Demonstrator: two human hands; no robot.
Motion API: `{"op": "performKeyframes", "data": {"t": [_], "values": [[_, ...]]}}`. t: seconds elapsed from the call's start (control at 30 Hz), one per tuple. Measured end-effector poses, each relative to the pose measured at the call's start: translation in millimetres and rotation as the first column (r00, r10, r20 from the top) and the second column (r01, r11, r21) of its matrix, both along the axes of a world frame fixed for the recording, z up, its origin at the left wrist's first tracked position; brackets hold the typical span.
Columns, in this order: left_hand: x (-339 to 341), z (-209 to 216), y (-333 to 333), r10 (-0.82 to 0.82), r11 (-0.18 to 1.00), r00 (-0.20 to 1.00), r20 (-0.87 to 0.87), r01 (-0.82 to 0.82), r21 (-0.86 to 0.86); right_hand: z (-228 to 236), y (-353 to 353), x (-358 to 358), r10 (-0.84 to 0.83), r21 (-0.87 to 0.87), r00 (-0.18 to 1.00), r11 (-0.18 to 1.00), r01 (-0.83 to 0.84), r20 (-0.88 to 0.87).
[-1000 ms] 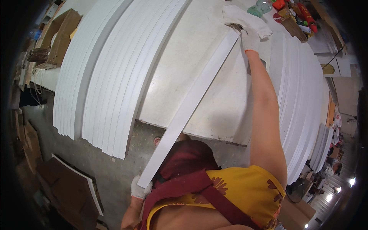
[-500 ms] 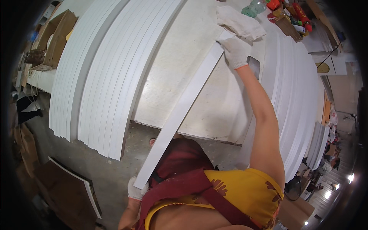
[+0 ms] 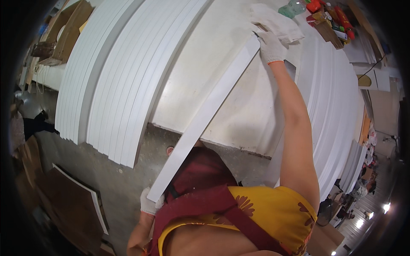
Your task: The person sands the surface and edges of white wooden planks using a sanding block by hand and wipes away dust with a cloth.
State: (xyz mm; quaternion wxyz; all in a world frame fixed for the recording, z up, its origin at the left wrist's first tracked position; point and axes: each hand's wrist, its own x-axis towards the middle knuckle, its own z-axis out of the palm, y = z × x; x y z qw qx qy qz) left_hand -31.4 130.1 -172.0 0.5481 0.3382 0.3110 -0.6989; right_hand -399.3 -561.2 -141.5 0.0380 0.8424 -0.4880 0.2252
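Clasping the white strip (image 3: 207,117) low, the left hand (image 3: 148,203) stays while the right hand (image 3: 271,48), grip unclear, has neared the cloth (image 3: 279,24).

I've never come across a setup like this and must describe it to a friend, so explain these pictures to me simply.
There is no machine here: these are a person's own two hands in pale gloves. Every picture comes from one wide camera worn on the person's head, looking down, which is why straight edges look bent.

The left hand holds the near end of a long white strip, which juts past the edge of a pale table. The right hand is at the far end; a small dark thing at its fingertips is too small to make out.

On the table, rows of similar strips lie to the left and more to the right. Beyond the right hand are a white cloth and a green bottle.
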Motion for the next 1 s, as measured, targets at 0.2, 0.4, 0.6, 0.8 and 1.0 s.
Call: {"op": "performKeyframes", "data": {"t": [0.2, 0.4, 0.6, 0.8, 1.0], "values": [[-4, 2, -4, -0.002, 0.998, 1.000, -0.006, 0.003, 0.061, 6, 132, 38, 0.317, 0.081, 0.946, 0.943, -0.323, 0.072], [-1, -6, -6, -0.071, 0.997, 0.997, 0.003, 0.071, -0.039, 23, 319, 113, 0.537, 0.404, 0.827, 0.728, -0.554, 0.166], [3, -18, -3, -0.068, 0.996, 0.997, -0.031, 0.067, -0.055, 4, 393, 136, 0.629, 0.353, 0.776, 0.715, -0.603, 0.053], [-18, -14, -46, 0.041, 0.963, 0.982, -0.182, -0.087, -0.256, 1, 222, 70, -0.123, 0.311, 0.962, 0.950, 0.043, 0.245], [-34, 5, -70, 0.093, 0.883, 0.964, -0.250, -0.196, -0.426, 4, 353, 139, 0.249, 0.152, 0.953, 0.949, -0.276, 0.174]]}}
